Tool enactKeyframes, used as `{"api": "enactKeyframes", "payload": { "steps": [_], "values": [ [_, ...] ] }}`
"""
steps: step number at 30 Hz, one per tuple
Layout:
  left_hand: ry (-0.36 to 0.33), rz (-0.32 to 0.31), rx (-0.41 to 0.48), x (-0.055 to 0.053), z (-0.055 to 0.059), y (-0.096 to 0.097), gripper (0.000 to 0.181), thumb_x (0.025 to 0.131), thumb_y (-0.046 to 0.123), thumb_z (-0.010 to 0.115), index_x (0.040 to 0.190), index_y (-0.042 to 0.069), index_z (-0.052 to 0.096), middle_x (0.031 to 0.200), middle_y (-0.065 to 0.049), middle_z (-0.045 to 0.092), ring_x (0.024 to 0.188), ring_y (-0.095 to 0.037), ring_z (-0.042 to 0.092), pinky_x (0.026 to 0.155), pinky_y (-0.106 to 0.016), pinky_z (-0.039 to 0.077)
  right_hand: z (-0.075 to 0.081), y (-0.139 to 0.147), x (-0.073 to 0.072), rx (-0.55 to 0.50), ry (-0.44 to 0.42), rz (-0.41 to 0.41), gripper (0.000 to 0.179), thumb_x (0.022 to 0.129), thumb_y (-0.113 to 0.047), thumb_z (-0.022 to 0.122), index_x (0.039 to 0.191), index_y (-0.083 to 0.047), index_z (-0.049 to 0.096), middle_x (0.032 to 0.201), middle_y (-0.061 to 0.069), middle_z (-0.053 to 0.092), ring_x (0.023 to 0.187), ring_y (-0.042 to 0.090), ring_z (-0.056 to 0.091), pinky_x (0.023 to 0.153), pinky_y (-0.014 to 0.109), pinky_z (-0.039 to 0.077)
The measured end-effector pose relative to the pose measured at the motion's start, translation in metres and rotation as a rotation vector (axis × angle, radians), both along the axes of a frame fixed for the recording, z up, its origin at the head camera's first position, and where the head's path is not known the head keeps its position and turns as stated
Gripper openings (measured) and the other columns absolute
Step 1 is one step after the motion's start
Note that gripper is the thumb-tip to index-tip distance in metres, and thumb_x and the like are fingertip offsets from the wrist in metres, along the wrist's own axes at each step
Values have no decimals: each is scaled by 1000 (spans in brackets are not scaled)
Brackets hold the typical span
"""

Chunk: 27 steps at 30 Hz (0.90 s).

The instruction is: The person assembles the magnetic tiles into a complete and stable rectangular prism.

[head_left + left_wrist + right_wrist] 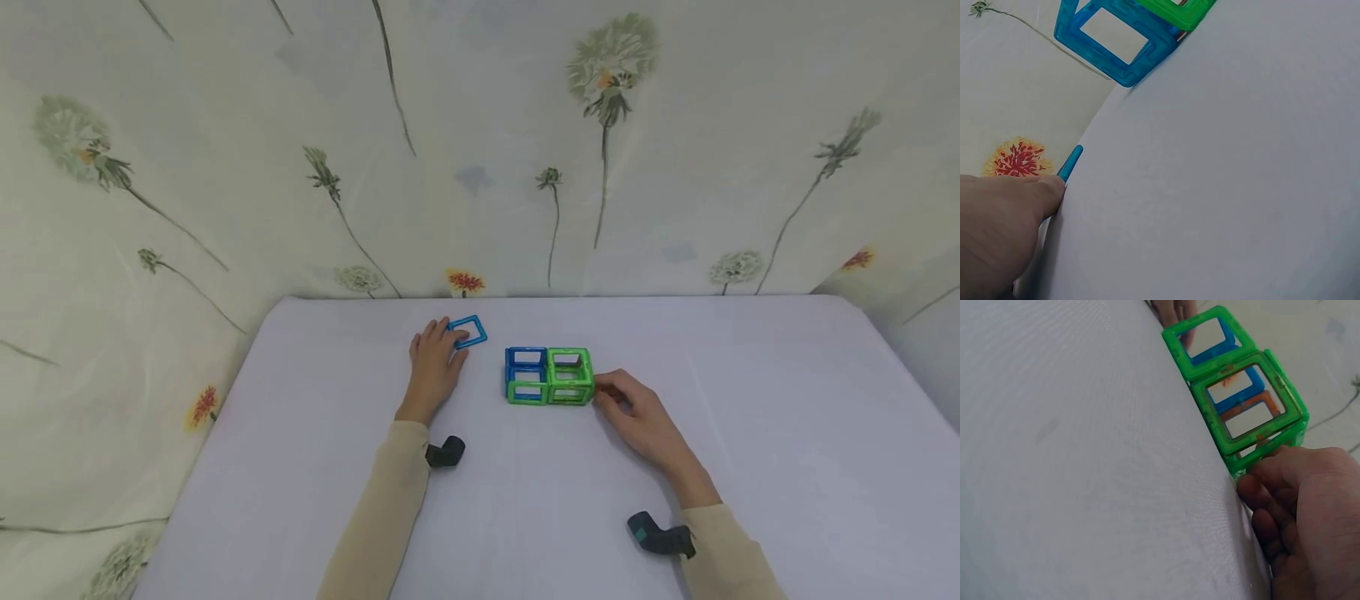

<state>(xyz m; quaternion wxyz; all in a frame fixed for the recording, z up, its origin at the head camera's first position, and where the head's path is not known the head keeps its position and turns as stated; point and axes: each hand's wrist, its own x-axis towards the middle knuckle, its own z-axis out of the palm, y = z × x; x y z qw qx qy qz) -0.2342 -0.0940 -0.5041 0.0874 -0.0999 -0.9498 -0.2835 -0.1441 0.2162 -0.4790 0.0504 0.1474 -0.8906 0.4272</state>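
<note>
My left hand pinches a blue square magnetic tile by its near-left side, at the far part of the table. In the left wrist view this tile shows nearly edge-on beyond the thumb. To its right stands a structure of magnetic tiles: a blue box section with a green front tile, joined to a green box section. My right hand grips the structure's right side between thumb and curled fingers. Through the green frame in the right wrist view, blue and orange-brown edges show.
A white cloth covers the table, whose far edge meets a flower-patterned curtain. Dark camera mounts jut from both sleeves, the right one nearer the front.
</note>
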Motion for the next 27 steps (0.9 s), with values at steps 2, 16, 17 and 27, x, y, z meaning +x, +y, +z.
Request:
{"api": "enactKeyframes", "payload": {
  "steps": [2, 16, 17, 27],
  "values": [
    [23, -6, 23, 0, 0, 0, 28, 93, 20, 59, 120, 15, 61, 146, -14, 42, 140, -34, 29, 114, -57, 16, -8, 3, -4, 3, 7, -3, 24, 93, -7, 58, 115, -16, 61, 105, -1, 64, 92, 14, 59, 78, 13, 44],
    [39, 14, 122, 0, -1, 0, 20, 90, 19, 64, 108, 12, 65, 141, -14, 48, 138, -33, 34, 115, -55, 17, -23, 11, -9, -6, 0, 0, 20, 96, -18, 55, 114, -23, 62, 106, -5, 64, 94, 5, 56, 80, 15, 44],
    [34, 18, 124, 0, 0, 0, 19, 90, 19, 64, 107, 12, 65, 141, -13, 48, 138, -33, 34, 115, -55, 17, -22, 11, -9, -7, 3, -1, 20, 96, -18, 55, 114, -23, 62, 106, -5, 64, 94, 5, 57, 80, 15, 44],
    [51, 37, 131, 1, -1, 0, 13, 89, 17, 66, 100, 11, 66, 137, -13, 52, 136, -33, 38, 114, -56, 19, -24, 10, -10, 2, 4, -3, 20, 96, -18, 56, 115, -22, 61, 106, -6, 64, 92, 4, 57, 79, 16, 45]
  ]
}}
